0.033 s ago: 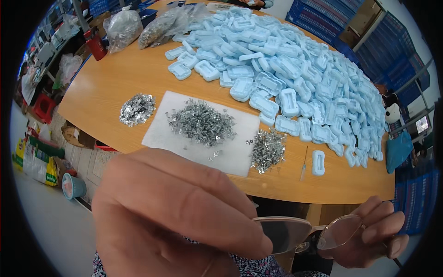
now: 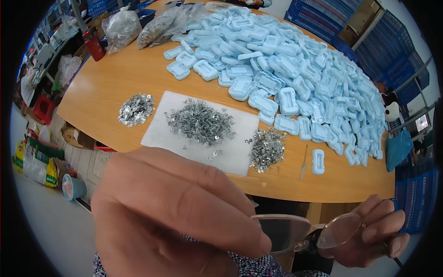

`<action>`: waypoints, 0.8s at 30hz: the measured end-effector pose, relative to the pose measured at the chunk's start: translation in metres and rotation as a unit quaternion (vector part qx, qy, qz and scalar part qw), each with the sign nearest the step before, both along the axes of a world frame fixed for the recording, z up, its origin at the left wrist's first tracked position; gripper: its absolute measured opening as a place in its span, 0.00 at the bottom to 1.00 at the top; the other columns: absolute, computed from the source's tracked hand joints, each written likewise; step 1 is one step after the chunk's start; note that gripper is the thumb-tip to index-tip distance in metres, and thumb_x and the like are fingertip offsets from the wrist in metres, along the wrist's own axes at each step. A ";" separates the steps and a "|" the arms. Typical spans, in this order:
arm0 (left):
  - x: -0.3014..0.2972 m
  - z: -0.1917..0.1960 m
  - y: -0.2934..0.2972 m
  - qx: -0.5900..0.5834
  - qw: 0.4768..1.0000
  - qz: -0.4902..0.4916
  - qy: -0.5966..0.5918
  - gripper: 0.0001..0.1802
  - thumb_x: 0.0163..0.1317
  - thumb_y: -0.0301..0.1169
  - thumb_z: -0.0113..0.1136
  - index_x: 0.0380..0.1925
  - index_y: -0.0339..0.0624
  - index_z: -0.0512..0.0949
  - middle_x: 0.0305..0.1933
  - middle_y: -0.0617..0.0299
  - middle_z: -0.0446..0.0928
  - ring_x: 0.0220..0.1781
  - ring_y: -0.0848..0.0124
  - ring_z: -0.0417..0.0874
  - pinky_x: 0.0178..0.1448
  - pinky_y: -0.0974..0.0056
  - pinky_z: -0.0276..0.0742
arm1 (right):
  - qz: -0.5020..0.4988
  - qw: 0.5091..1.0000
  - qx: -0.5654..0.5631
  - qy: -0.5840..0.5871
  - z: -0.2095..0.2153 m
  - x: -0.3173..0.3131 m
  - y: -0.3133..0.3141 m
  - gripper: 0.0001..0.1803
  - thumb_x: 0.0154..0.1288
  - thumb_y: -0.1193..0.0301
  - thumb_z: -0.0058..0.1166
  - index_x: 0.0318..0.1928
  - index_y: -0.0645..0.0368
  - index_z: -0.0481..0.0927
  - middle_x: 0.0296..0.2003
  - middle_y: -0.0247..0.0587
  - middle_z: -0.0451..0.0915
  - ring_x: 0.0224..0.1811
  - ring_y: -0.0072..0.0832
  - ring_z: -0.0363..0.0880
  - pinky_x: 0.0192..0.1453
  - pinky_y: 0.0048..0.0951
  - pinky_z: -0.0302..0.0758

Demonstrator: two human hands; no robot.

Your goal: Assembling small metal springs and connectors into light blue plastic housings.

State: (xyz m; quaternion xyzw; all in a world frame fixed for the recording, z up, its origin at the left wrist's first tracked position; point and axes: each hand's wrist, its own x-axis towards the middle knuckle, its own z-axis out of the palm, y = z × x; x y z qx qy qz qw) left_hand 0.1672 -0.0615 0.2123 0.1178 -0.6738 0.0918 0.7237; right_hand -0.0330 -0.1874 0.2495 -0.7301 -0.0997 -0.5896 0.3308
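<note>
A pair of thin-rimmed eyeglasses (image 2: 282, 234) is held close in front of me, above my lap and before the table's near edge. Large in the foreground, my left hand (image 2: 170, 203) pinches the glasses at the left lens side. My right hand (image 2: 376, 235) has its fingers curled at the other end, by the right lens. The left temple is hidden behind my left hand. Beyond my hands, a white foam sheet (image 2: 159, 127) lies on the table, bearing a heap of small metal clips (image 2: 200, 121).
On the wooden table (image 2: 92, 87) are a huge pile of light-blue plastic shells (image 2: 286, 60), two more heaps of metal pieces (image 2: 136, 110) (image 2: 267, 150), a thin screwdriver (image 2: 304, 161) and a single shell (image 2: 318, 161). Behind stand clear bags (image 2: 122, 30) and a red bottle (image 2: 94, 45).
</note>
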 end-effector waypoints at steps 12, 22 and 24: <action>-0.008 0.014 -0.025 0.165 0.957 -0.234 -0.042 0.16 0.64 0.29 0.63 0.51 0.58 0.76 0.48 0.44 0.80 0.43 0.61 0.84 0.43 0.65 0.89 | -0.045 0.995 0.055 -0.065 0.010 -0.045 0.008 0.04 0.66 0.68 0.57 0.37 0.43 0.85 0.27 0.25 0.71 0.21 0.17 0.59 0.27 0.22 0.60; -0.061 0.004 -0.058 0.246 0.891 -0.374 0.078 0.22 0.57 0.32 0.71 0.52 0.61 0.77 0.53 0.42 0.77 0.52 0.53 0.82 0.52 0.57 0.88 | -0.172 0.984 0.034 -0.024 0.029 -0.093 0.015 0.06 0.60 0.68 0.62 0.31 0.39 0.89 0.26 0.26 0.79 0.14 0.16 0.61 0.21 0.19 0.59; -0.042 0.027 -0.053 0.258 0.883 -0.391 -0.007 0.23 0.57 0.33 0.72 0.53 0.61 0.77 0.55 0.42 0.77 0.53 0.52 0.82 0.53 0.55 0.87 | -0.146 0.989 0.035 -0.010 0.038 -0.099 0.017 0.04 0.57 0.68 0.65 0.29 0.40 0.88 0.27 0.26 0.80 0.13 0.15 0.63 0.20 0.18 0.60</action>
